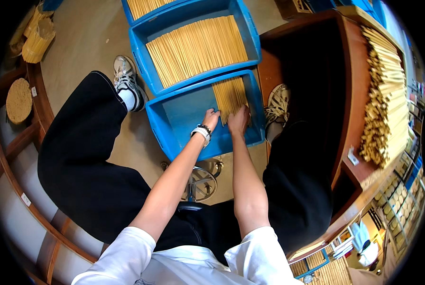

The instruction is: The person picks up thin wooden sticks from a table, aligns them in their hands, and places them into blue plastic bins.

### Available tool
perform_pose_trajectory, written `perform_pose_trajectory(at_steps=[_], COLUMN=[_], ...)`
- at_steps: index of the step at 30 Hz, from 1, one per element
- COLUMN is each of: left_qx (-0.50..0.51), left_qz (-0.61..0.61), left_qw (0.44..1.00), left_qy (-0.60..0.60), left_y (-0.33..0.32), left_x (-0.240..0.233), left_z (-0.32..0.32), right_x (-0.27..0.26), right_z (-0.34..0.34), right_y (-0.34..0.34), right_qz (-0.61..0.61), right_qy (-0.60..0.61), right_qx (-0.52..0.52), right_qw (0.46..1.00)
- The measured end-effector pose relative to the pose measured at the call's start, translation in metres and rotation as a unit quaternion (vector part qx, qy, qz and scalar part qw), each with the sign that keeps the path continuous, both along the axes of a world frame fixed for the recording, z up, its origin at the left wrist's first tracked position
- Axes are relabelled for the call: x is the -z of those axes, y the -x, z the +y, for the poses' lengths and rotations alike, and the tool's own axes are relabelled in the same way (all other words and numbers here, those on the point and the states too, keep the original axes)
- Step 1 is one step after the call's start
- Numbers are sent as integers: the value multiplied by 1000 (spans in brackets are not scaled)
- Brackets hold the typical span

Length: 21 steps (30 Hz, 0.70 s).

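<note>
A blue plastic bin (184, 107) is in front of me, between my feet. Thin pale sticks (221, 89), of wood or bamboo, lie side by side along its right part. My right hand (239, 119) is closed over the near ends of some of these sticks, and the sticks just beyond it look blurred. Close by, my left hand (211, 118) is at the left edge of the row, with bent fingers near the stick ends. Its fingertips are too small to show whether they grip anything. A pale band and a beaded bracelet circle my left wrist.
Beyond, a second blue bin (141, 53) holds a wide row of similar sticks (198, 50). Part of a third bin (128, 12) shows behind it. A brown wooden cabinet (351, 71) with stacked sticks (390, 99) stands right. Wooden shelving (38, 89) curves along the left.
</note>
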State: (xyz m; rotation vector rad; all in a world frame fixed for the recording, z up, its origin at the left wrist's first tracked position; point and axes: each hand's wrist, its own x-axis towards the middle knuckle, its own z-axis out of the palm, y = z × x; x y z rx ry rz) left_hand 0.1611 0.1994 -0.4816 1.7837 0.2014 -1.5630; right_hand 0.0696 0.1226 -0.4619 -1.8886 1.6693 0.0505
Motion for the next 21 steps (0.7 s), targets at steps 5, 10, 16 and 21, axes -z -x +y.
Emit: perform_pose_trajectory(at_steps=[5, 10, 16, 21], left_qx=[-105, -184, -199, -202], left_qz=[-10, -50, -15, -44], left_qw=[994, 976, 979, 978], left_qy=[-5, -107, -44, -22], left_y=[3, 8, 6, 11], left_x=[33, 61, 51, 67], left_z=[-26, -35, -38, -33], right_x=[13, 17, 24, 20], right_z=[-18, -23, -19, -18], right_y=[-30, -44, -37, -36], right_qz=[19, 61, 72, 55], right_qy=[44, 28, 72, 67], right_qx=[-23, -21, -29, -49], right_qw=[999, 997, 994, 995])
